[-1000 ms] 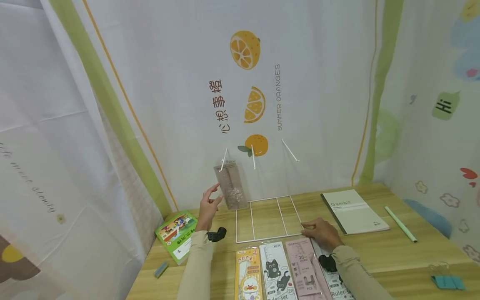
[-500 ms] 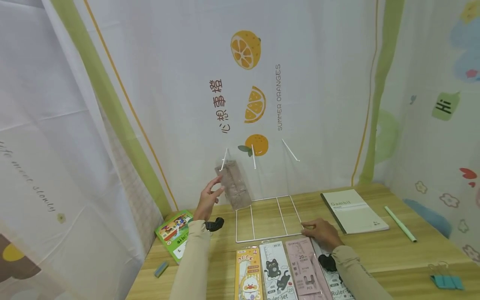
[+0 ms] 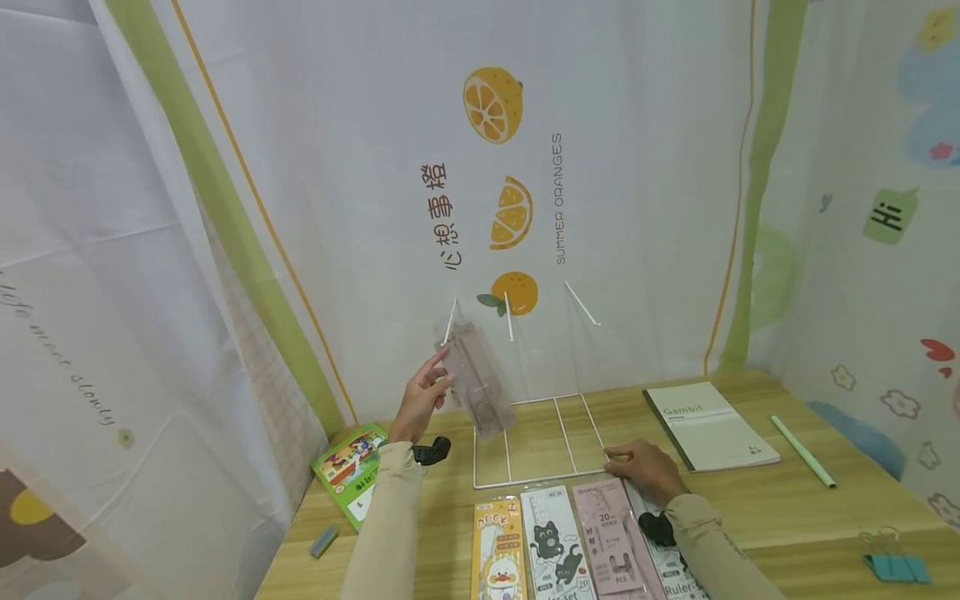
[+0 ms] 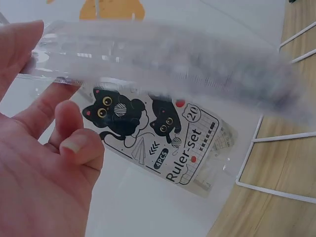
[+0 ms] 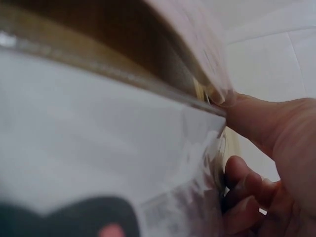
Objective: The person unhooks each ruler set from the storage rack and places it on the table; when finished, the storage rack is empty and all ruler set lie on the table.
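Pinched in the left hand (image 3: 420, 400), a clear packet (image 3: 477, 385) is leaning by the left hook (image 3: 450, 322) of the white rack (image 3: 564, 434); a cat-printed ruler set (image 4: 143, 114) is showing behind it. The right hand (image 3: 647, 468) is touching the rack's corner; I cannot tell whether it is gripping.

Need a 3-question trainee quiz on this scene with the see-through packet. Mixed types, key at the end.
1. Multiple choice: which hand pinches the see-through packet?
a) right
b) left
c) neither

2. True or false: the Gambit notebook lies open.

3. Fill in the blank: in the left wrist view, the black-cat pack seen beyond the packet reads "Ruler-____".

Key:
1. b, the left hand, its thumb and finger on the packet's edge.
2. False; it lies closed, cover up.
3. set
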`<state>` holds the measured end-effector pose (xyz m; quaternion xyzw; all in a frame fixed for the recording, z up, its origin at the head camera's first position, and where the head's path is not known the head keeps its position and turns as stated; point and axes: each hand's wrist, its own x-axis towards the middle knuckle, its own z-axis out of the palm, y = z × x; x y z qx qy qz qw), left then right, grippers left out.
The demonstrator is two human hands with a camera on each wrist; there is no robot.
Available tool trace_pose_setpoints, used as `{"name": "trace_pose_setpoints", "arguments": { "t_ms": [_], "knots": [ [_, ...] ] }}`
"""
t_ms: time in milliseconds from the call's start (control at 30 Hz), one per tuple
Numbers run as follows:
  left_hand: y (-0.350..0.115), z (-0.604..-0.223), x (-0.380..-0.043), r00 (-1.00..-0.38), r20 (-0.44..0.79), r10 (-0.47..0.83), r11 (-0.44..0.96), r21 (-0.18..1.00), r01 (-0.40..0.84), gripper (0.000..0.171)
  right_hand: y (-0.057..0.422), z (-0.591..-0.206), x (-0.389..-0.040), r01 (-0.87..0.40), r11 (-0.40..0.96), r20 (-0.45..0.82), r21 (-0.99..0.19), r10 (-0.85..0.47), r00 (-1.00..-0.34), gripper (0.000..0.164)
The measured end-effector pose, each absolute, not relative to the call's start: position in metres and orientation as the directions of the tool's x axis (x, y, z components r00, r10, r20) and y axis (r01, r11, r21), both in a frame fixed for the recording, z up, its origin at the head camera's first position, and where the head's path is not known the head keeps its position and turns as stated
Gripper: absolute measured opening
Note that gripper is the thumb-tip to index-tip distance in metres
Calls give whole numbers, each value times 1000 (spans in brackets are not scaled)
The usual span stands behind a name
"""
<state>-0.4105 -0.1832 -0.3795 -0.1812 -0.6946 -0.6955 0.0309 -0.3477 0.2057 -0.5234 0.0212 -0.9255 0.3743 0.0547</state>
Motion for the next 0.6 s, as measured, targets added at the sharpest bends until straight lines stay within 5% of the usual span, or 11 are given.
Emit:
{"name": "trace_pose_setpoints", "arguments": {
  "t_ms": [600],
  "knots": [
    [-192, -385, -388, -904, 384, 190, -133, 922, 364, 63, 205, -520, -346, -65, 703, 104, -708, 13, -994, 42]
  ]
}}
